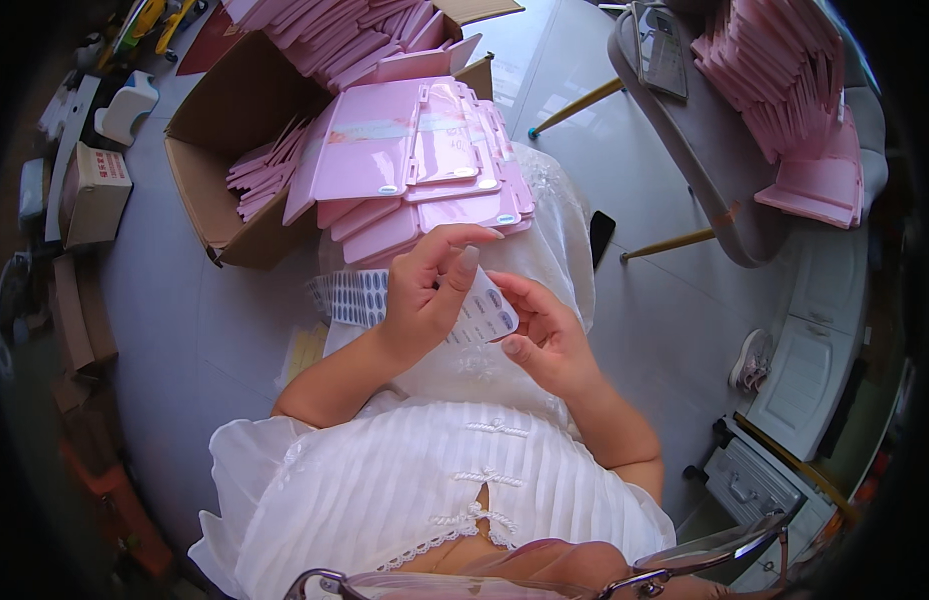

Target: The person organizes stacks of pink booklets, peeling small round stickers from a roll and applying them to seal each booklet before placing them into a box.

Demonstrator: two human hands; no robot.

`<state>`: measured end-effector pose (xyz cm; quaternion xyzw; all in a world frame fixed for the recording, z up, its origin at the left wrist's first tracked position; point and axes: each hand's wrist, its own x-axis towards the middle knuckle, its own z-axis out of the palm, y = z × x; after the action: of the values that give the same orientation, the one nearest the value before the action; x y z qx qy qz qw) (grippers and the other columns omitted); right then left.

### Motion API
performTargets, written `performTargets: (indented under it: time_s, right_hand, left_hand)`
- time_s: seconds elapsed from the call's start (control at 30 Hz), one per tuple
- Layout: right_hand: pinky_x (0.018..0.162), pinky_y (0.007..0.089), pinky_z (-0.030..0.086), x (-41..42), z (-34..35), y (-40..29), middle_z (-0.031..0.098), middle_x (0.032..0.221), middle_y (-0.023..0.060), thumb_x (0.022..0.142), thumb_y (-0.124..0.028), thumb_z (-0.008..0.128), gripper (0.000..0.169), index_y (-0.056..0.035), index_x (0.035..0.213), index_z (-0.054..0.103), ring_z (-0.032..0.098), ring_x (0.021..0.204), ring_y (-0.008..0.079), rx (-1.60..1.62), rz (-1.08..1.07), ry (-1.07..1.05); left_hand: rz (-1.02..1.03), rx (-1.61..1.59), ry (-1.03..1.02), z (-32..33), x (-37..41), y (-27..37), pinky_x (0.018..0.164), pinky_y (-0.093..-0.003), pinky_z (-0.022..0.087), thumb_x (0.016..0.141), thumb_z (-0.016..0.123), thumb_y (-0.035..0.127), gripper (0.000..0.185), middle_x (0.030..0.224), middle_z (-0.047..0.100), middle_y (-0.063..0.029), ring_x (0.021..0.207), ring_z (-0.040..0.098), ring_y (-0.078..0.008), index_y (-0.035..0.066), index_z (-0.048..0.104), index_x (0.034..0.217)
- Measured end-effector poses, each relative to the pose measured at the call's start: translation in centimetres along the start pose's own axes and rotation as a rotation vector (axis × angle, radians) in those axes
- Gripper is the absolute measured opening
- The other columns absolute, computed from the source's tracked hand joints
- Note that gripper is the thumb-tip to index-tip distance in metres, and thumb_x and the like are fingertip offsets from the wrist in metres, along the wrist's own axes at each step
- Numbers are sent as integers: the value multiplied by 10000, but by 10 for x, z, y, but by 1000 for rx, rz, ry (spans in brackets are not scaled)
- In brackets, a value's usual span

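My right hand (551, 337) grips the right end of a white sheet of oval stickers (483, 311) between thumb and fingers. My left hand (431, 289) is at the sheet's other end, its index finger and thumb curved with their tips apart. Whether a sticker clings to them, or the hidden fingers hold the sheet, I cannot tell. More sticker sheets (356, 292) lie fanned out left of that hand. Just beyond my hands, flat pink plastic cases (371, 161) are piled in overlapping layers on my lap. Several have a small oval sticker (388, 190) near a corner.
Left of the pile, an open cardboard box (236, 97) holds more pink cases (266, 169). A grey padded chair (652, 127) at right carries stacked pink cases (779, 82) and a phone (659, 52). A dark phone (602, 236) lies beside my skirt.
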<state>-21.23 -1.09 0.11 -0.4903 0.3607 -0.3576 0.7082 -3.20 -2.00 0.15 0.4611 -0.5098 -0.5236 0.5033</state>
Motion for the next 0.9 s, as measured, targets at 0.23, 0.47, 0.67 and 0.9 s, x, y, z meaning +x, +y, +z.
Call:
performTargets:
  time_s: [0.23,0.47,0.67,0.9]
  right_hand:
    - [622,253,466,15,12,-16,609,889,77,781,-11,705,176,4,952,668,589,738,145,-411,-43,172]
    - [644,280,467,18,3,-17,605,895,71,755,-5,719,211,-5,960,666,586,787,192,-645,-242,244]
    - [665,332,426,21,-1,-12,606,869,49,675,-19,752,261,-49,918,661,570,797,227,-977,-464,307]
    - [643,335,373,26,-6,-20,602,819,20,669,-35,738,174,-72,797,628,555,760,204,-1133,-474,160]
  left_hand:
    - [221,147,34,-2,3,-8,634,-226,392,978,494,235,282,852,582,-23,700,486,-92,4,604,1097]
    - [114,257,-14,-5,0,-6,717,-277,427,824,663,55,47,805,609,-56,770,567,-170,39,670,867]
    - [278,595,-8,-4,2,-10,747,-342,418,734,718,70,99,773,595,-47,764,569,-233,61,637,790]
    - [399,693,-55,-2,8,-8,778,-359,405,708,735,126,151,756,575,-34,789,564,-229,78,605,768]
